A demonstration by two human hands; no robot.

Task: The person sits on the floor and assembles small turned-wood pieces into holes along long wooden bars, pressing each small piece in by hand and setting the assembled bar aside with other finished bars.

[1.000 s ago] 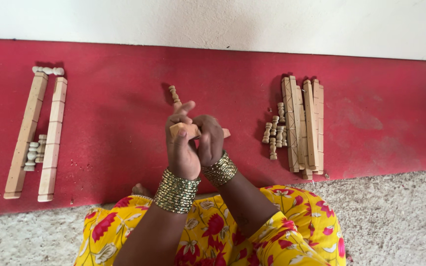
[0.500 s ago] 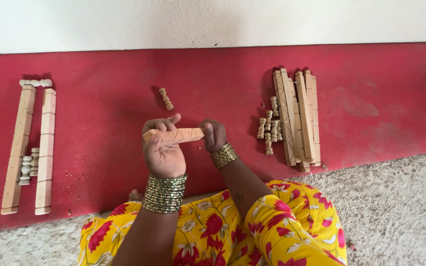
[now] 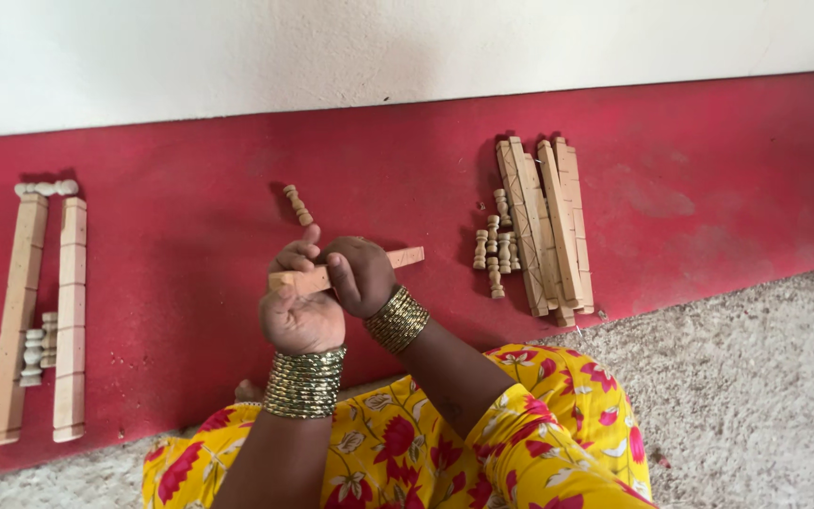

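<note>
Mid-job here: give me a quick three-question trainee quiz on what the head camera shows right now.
1. True or false: both hands grip one wooden bar.
2. Where does the single loose spindle lie? A) on the red floor above the hands B) on the grey carpet C) in the lap
3. Which side holds the larger bundle of bars: the person's left or right?

Key:
1. True: the left hand and right hand both hold it.
2. A.
3. Right; two long bars lie on the left.
</note>
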